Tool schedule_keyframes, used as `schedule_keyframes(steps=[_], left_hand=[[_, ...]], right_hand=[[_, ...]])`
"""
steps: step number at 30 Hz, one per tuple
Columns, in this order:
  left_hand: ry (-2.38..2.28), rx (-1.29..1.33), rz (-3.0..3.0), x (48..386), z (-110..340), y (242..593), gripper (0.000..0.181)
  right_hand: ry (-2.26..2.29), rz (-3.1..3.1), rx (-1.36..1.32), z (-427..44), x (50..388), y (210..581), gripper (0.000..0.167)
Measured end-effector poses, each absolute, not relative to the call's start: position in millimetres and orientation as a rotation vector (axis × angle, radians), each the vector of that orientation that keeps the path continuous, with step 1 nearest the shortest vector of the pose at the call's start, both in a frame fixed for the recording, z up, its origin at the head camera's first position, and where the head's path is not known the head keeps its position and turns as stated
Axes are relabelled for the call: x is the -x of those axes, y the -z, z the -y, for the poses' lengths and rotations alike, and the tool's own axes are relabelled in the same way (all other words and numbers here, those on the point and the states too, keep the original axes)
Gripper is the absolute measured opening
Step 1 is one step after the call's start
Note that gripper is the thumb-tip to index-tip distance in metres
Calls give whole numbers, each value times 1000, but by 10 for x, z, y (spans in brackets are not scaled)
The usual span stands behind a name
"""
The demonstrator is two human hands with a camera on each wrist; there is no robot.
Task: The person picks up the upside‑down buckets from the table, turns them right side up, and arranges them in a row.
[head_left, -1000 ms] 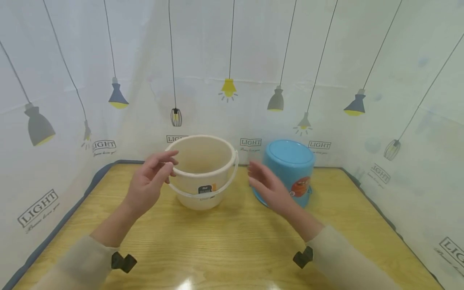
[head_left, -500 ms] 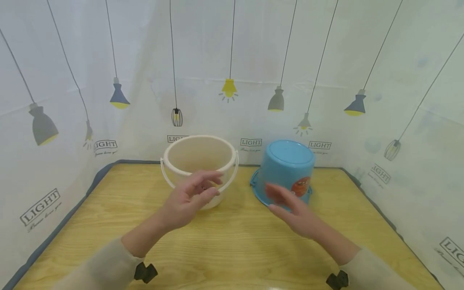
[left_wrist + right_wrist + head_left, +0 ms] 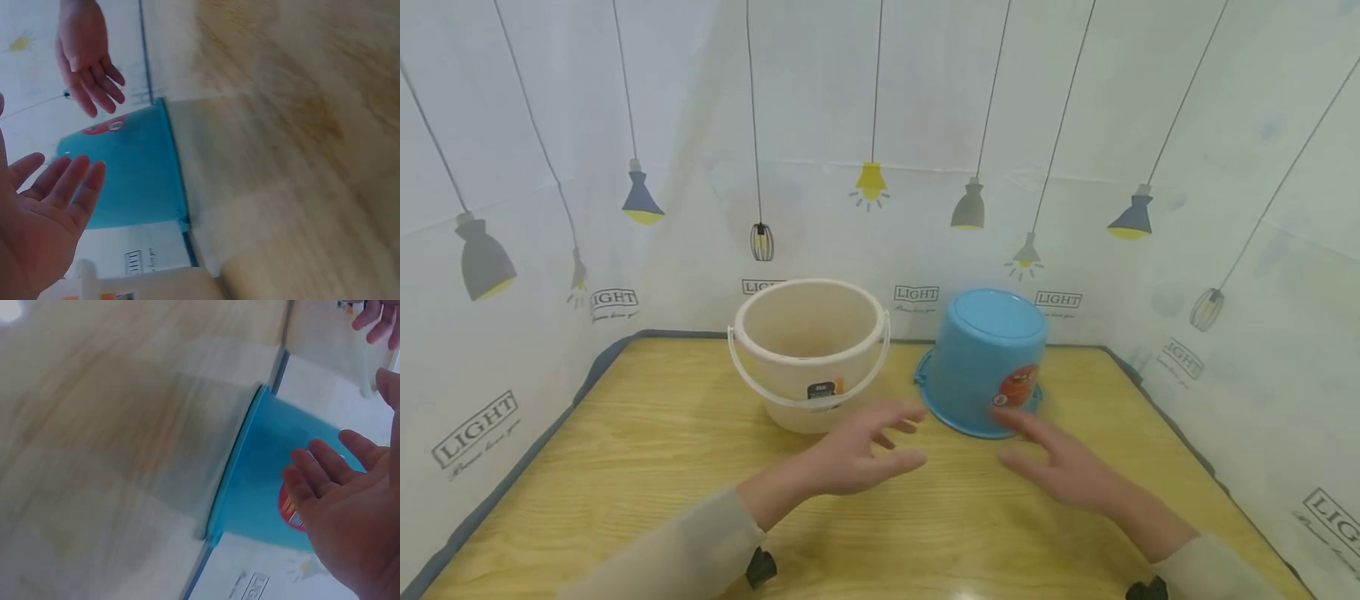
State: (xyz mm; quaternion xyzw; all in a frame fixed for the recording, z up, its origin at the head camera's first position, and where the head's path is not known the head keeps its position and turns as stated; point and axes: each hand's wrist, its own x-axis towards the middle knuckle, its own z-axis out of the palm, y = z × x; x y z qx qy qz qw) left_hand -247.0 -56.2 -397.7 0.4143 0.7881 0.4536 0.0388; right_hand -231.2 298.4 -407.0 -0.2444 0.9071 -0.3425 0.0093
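The cream bucket point(image 3: 797, 379) stands upright with its mouth up, its handle hanging over the front. To its right a blue bucket point(image 3: 977, 367) sits upside down, a red sticker on its side. My left hand point(image 3: 857, 454), fingers apart and slightly bent, hovers in front of the gap between the buckets, holding nothing. My right hand point(image 3: 1071, 471) hovers empty in front of the blue bucket, fingers extended. Both palms face each other. In the right wrist view the right hand point(image 3: 353, 512) overlaps the blue bucket point(image 3: 250, 487); the left wrist view shows the left hand point(image 3: 47, 231) with spread fingers.
Both buckets are on a wood-patterned table point(image 3: 850, 550). A pale curtain point(image 3: 820, 100) printed with hanging lamps surrounds its back and sides. A dark edge point(image 3: 538, 446) runs along the table's left side.
My left hand has moved right and nearer, from beside the cream bucket's rim to in front of the gap. My right hand has moved right and nearer. Both buckets have stayed in place.
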Motion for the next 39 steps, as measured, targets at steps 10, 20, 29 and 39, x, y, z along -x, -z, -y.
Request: schedule_keyframes(steps=[10,20,29,39], left_hand=[[-1081,-1000,-2575,2868,346,4241,86],[-989,-870,-2596,3226,95,4392,113],[-785,-695,-2726,3527,-72,4431,130],[-746,-538,-2736,3695,-139,4419,128]], right_hand=[[800,-2936,623,-3403,2529,4225,73],[646,-2959,548,-3613,2874,4361,105],[558,-2928,407,-3590,3027,4320,117],[500,-2899,312,-3539,3142,4324,125]])
